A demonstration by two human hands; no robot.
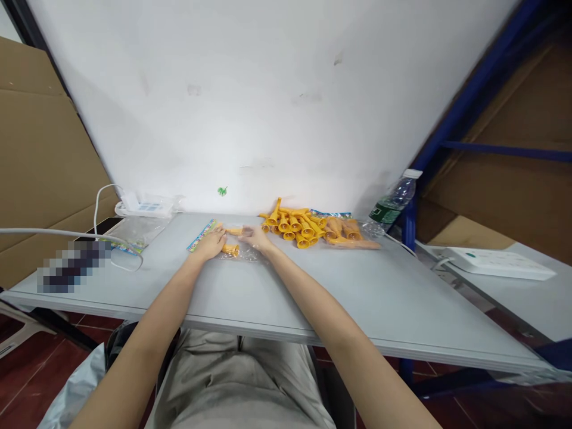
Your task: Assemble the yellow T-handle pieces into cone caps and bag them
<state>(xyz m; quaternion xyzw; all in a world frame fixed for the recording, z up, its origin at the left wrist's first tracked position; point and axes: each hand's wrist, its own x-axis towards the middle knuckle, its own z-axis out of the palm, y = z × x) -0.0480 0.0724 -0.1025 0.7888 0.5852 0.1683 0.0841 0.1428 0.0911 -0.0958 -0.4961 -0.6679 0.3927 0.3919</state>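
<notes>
A clear plastic bag (250, 255) with a colourful header card (201, 236) lies on the table in front of me. My left hand (211, 242) holds the bag down beside the card, its fingers over the plastic. Close to those fingers is a yellow plastic horn (230, 250), apparently inside the bag. My right hand (257, 237), slightly blurred, grips the wide end of another yellow horn (234, 231) that points toward my left hand. Just right of it lies a heap of loose yellow horns (295, 224).
Right of the heap lies a filled bag of horns (346, 231). A tilted water bottle (394, 202) leans by the blue frame (409, 223). On the left are a power strip (147, 208), a phone (105, 227), cables and another clear bag (142, 229). A white wall backs the table (357, 298).
</notes>
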